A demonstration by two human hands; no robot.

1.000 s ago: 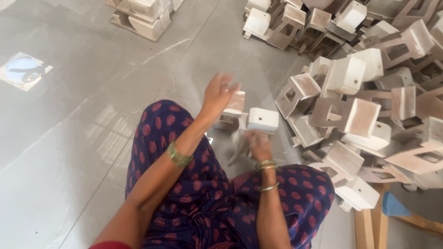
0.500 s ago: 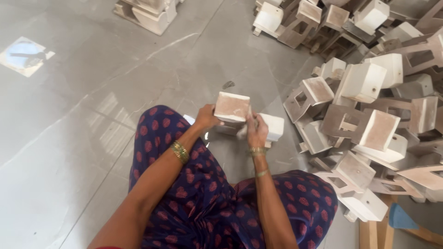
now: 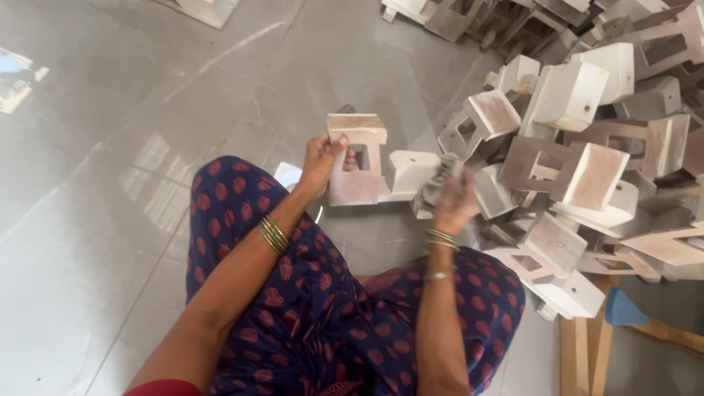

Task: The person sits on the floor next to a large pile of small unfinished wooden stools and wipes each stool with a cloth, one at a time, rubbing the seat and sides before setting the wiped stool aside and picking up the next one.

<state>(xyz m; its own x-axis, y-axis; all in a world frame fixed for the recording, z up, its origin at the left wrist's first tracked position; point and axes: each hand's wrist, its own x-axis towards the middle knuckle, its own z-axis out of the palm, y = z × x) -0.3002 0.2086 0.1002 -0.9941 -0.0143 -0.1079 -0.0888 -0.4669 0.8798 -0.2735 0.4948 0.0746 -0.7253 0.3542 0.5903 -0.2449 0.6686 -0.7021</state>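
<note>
Gripping a pale, blocky wooden piece (image 3: 361, 163), left hand (image 3: 320, 160); right hand (image 3: 453, 205) clutches crumpled grey cloth (image 3: 438, 183).

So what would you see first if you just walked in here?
Probably the big pile of whitish wooden blocks heaped on the grey floor at the right. Next, in the middle, the left hand holds one wooden piece upright while the right hand grips a grey rag beside it. Below them is the dark blue dress with red dots.
</note>
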